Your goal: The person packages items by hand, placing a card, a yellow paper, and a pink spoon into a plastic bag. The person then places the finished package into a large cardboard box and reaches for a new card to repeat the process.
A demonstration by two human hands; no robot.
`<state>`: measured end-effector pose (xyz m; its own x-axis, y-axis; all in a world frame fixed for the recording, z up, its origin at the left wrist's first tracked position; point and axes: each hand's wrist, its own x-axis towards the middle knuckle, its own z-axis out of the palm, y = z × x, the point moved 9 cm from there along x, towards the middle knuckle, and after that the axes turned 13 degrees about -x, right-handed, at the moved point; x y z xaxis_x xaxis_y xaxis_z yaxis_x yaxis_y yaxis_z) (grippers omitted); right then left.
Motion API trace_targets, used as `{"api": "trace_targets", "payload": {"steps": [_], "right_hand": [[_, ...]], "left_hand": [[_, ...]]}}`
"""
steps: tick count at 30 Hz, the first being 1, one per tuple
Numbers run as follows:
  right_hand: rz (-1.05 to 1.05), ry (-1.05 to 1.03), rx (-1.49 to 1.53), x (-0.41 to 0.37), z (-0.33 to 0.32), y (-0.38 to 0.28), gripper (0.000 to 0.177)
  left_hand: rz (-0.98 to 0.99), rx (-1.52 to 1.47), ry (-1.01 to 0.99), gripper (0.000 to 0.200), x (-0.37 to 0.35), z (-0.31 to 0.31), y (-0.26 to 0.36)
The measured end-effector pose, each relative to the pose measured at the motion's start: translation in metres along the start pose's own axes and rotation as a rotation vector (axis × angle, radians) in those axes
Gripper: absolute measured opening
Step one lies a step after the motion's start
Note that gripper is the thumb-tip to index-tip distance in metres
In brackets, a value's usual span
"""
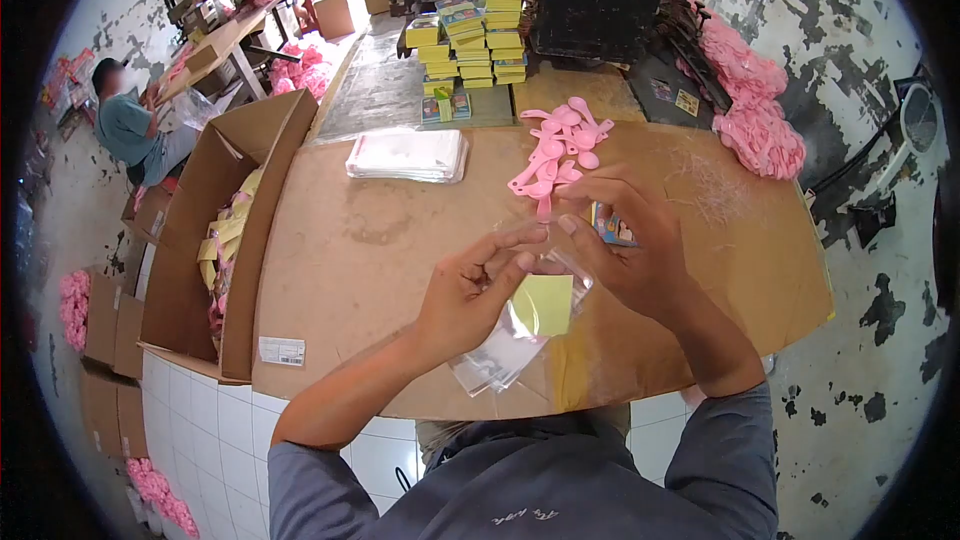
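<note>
Over a cardboard-covered table (360,270), my left hand (468,292) and my right hand (625,245) together hold a small clear plastic bag (510,345) with a yellow card (545,302) inside it. Both hands pinch the bag's top edge, fingertips touching. A pink plastic spoon (543,202) shows just above my right fingers; whether they grip it I cannot tell. Beyond it lies a pile of pink spoons (560,145). A printed card (612,228) peeks out under my right hand.
A stack of clear bags (408,155) lies at the table's far middle. An open cardboard box (215,240) with yellow packets stands at the left. Yellow boxes (475,40) are stacked behind. Pink items (755,105) pile at the right. A seated person (130,125) works far left.
</note>
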<state>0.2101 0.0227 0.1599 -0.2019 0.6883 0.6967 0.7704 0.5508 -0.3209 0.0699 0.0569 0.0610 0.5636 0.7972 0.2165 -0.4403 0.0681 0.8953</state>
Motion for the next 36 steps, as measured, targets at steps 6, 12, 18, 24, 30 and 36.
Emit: {"api": "trace_targets", "payload": {"steps": [6,12,18,24,30,36], "right_hand": [[-0.340,0.027,-0.386,-0.004,0.010,-0.037,0.029],[-0.489,-0.007,-0.632,-0.013,0.038,-0.038,0.028],[-0.274,-0.095,-0.496,0.008,0.033,-0.005,0.021],[0.442,-0.449,0.732,-0.009,-0.020,0.096,0.013],[0.562,-0.244,0.385,-0.046,-0.084,0.241,0.019],[0.277,-0.149,-0.686,-0.067,-0.104,0.247,0.039]], "left_hand": [[0.059,0.307,0.050,0.036,-0.001,-0.013,-0.003],[0.159,0.698,0.027,0.041,-0.004,0.000,0.009],[0.044,0.735,-0.002,0.040,0.000,0.002,0.003],[-0.037,0.199,0.061,0.036,0.008,-0.024,-0.003],[0.060,0.091,0.076,0.038,0.013,-0.027,0.000],[0.032,0.111,0.119,0.035,0.014,-0.032,-0.004]]}}
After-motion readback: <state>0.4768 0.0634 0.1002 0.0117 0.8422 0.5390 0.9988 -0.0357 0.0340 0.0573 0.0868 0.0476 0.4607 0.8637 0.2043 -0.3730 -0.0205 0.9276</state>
